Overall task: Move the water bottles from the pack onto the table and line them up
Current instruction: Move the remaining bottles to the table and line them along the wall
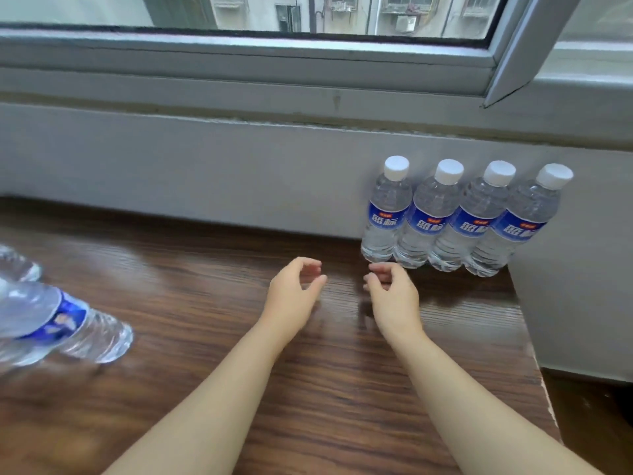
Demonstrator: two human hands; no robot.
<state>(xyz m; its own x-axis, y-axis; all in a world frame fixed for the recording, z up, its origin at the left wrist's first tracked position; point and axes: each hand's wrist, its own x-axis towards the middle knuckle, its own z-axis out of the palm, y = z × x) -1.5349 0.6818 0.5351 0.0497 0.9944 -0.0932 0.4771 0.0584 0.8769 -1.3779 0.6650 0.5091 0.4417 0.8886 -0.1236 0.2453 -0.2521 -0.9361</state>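
Four clear plastic water bottles with white caps and blue labels stand upright in one row at the back right corner of the dark brown wooden table [205,286], close to the grey wall [171,159] under the window [308,15]. Counted from the left they are the first bottle [387,214], the second bottle [424,221], the third bottle [462,224] and the fourth bottle [507,231]. Each one touches its neighbour, and the labels face forward.

At the left edge of the view, two more bottles of the same kind are partly visible and blurred: a near bottle [61,323], which looks tilted, and a far bottle [17,265], of which only a small part shows. I cannot tell if wrapping is around them.

Two bare forearms reach over the table. The left hand [294,289] and the right hand [390,286] are near each other in front of the row, with a small gap between them. The fingers of both hands are loosely curled toward each other, and neither hand holds anything. The right hand is just beside the base of the first bottle but does not touch it.
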